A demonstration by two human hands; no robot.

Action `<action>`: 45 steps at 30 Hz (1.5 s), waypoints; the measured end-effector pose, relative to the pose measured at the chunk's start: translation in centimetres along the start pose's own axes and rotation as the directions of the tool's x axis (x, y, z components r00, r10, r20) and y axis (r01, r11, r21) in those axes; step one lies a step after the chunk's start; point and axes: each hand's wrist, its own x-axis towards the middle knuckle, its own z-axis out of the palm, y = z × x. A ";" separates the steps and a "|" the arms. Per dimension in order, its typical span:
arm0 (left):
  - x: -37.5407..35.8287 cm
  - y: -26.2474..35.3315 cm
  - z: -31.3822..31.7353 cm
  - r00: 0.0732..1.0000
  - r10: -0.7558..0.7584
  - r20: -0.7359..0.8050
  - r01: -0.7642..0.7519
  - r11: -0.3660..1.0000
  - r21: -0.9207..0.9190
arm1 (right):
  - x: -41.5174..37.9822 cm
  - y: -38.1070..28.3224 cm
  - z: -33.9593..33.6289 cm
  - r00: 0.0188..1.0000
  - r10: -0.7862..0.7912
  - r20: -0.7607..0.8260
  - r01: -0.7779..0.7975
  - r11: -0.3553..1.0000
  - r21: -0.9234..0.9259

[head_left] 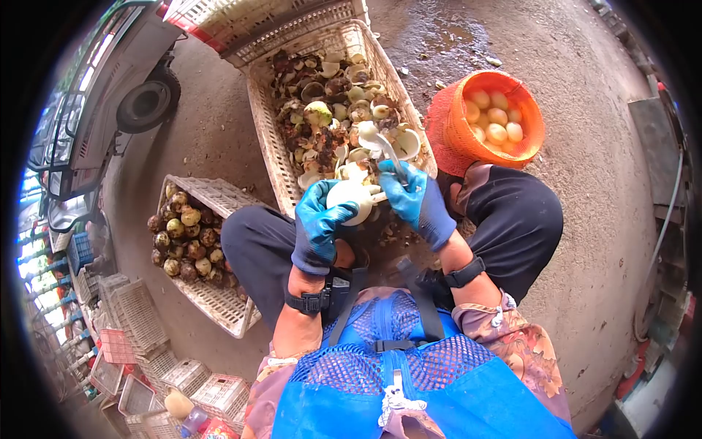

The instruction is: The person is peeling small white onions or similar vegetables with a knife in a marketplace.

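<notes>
My left hand (322,219), in a blue rubber-coated glove, is closed around a round, white peeled onion (352,201). My right hand (413,192), gloved the same way, grips a slim grey curved tool (396,159) whose kind I cannot make out. A pale strip (378,196) bridges the small gap between the onion and the right fingers. Both hands are between my knees, over the near end of a crate (265,132) heaped with cup-shaped peelings and brown skins (318,113).
To the right stands an orange mesh-lined bucket (453,110) of pale peeled onions (496,117). A tilted crate (230,314) at left holds brown-skinned onions (191,234). Stacked crates (139,314) fill the lower left. A vehicle (95,95) is parked upper left; wet ground (439,36) lies ahead.
</notes>
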 end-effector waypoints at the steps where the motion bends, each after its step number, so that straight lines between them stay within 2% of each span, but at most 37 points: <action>1: -0.2 0.1 0.3 1.000 0.003 0.004 -0.003 0.999 0.044 | 0.2 -1.7 0.6 1.000 0.030 0.002 -0.030 0.949 0.313; 2: 0.0 -0.5 0.3 0.999 0.034 0.023 -0.035 0.999 0.030 | -0.4 -3.5 0.2 0.993 0.115 0.022 -0.116 0.948 0.297; 5: 0.4 -1.8 0.2 0.978 0.189 0.088 -0.201 0.966 0.160 | -0.5 -0.9 1.9 0.990 0.113 0.084 -0.138 0.899 0.415; 6: 0.3 -1.7 0.2 0.983 0.154 0.097 -0.167 0.975 0.145 | -0.5 -1.0 2.0 0.991 0.127 0.042 -0.133 0.890 0.436; 9: 0.6 -2.4 -0.1 0.985 0.125 0.117 -0.131 0.991 0.043 | -0.3 -1.6 1.6 0.996 0.055 -0.067 -0.039 0.974 0.222; 12: -0.1 -1.4 0.1 0.979 0.022 0.203 0.037 0.959 -0.281 | 1.8 2.5 0.8 0.977 0.185 -0.109 -0.178 0.981 0.074; 14: -0.1 -1.9 0.0 0.969 0.045 0.245 0.071 0.892 -0.446 | 1.1 2.5 0.9 0.978 0.139 -0.156 -0.153 0.985 -0.079; 16: 0.3 -2.8 -0.6 0.950 0.095 0.297 0.092 0.825 -0.558 | 0.9 1.8 0.9 0.978 0.075 -0.193 -0.096 0.990 -0.101; 19: 1.1 -3.7 -0.9 0.934 0.008 0.356 0.298 0.531 -0.793 | 0.6 1.2 0.8 0.966 -0.017 -0.260 0.037 0.997 0.071; 20: 1.3 -3.8 -1.0 0.903 -0.025 0.429 0.391 0.460 -0.797 | 0.5 0.9 0.2 0.983 0.134 -0.130 -0.100 0.966 0.237; 23: 1.9 -4.6 -1.6 0.882 -0.050 0.470 0.435 0.475 -0.765 | 0.0 -0.6 0.5 0.996 0.065 -0.063 -0.009 0.767 0.642; 25: 1.9 -5.2 -1.0 0.916 -0.169 0.364 0.395 0.545 -0.740 | -1.2 -3.5 -0.5 0.998 -0.041 -0.039 0.055 0.868 0.494; 26: 1.9 -5.5 -0.7 0.924 -0.226 0.308 0.382 0.580 -0.720 | -1.3 -2.3 0.0 0.999 -0.032 0.035 0.005 0.802 0.598; 27: 1.9 -5.5 0.0 0.921 -0.273 0.277 0.388 0.590 -0.708 | -0.7 0.4 1.7 0.997 -0.002 -0.073 0.038 0.871 0.489; 29: 2.3 -4.8 0.2 0.864 -0.266 0.428 0.495 0.603 -0.625 | -0.5 1.7 1.3 0.958 0.160 -0.238 -0.052 0.914 0.402; 30: 2.7 -4.4 0.5 0.864 -0.217 0.454 0.487 0.583 -0.650 | -0.4 1.5 0.5 0.932 0.256 -0.256 -0.077 0.831 0.551; 32: 5.1 -3.3 1.4 0.849 -0.240 0.470 0.498 0.662 -0.560 | -0.4 0.7 -1.3 0.873 0.435 -0.222 -0.093 0.595 0.798; 34: 8.1 -2.1 3.8 0.815 -0.246 0.525 0.524 0.699 -0.487 | -1.0 -0.5 -3.5 0.853 0.324 -0.410 0.151 0.597 0.788; 35: 9.1 -1.8 5.7 0.864 -0.194 0.465 0.427 0.771 -0.472 | -1.3 -1.1 -4.6 0.824 0.269 -0.499 0.269 0.588 0.762; 36: 10.5 -1.3 7.9 0.866 -0.173 0.470 0.408 0.786 -0.463 | -1.5 -1.6 -5.8 0.764 0.179 -0.620 0.361 0.678 0.641; 37: 11.7 -0.7 10.2 0.869 -0.152 0.471 0.387 0.802 -0.455 | -2.1 -2.6 -7.2 0.741 0.157 -0.653 0.410 0.665 0.624; 39: 13.0 0.6 14.9 0.821 -0.124 0.557 0.334 0.896 -0.292 | -3.4 -3.7 -9.3 0.730 0.187 -0.658 0.382 0.686 0.619; 40: 13.3 0.6 16.7 0.840 -0.082 0.537 0.229 0.950 -0.213 | -3.5 -3.5 -9.8 0.747 0.222 -0.627 0.357 0.662 0.659; 41: 13.1 0.1 18.0 0.925 -0.107 0.365 0.188 0.963 -0.194 | -3.6 -3.3 -10.1 0.766 0.253 -0.591 0.329 0.636 0.699; 43: 13.5 -0.7 18.0 0.935 -0.139 0.327 0.210 0.959 -0.190 | -3.5 -2.2 -9.8 0.809 0.286 -0.513 0.280 0.579 0.765; 44: 14.1 -1.1 16.9 0.897 -0.182 0.403 0.288 0.932 -0.220 | -3.2 -0.8 -8.8 0.833 0.285 -0.475 0.262 0.553 0.791; 45: 15.2 -1.8 14.1 0.741 -0.136 0.658 0.425 0.853 -0.303 | -2.8 0.4 -7.8 0.856 0.276 -0.437 0.244 0.529 0.813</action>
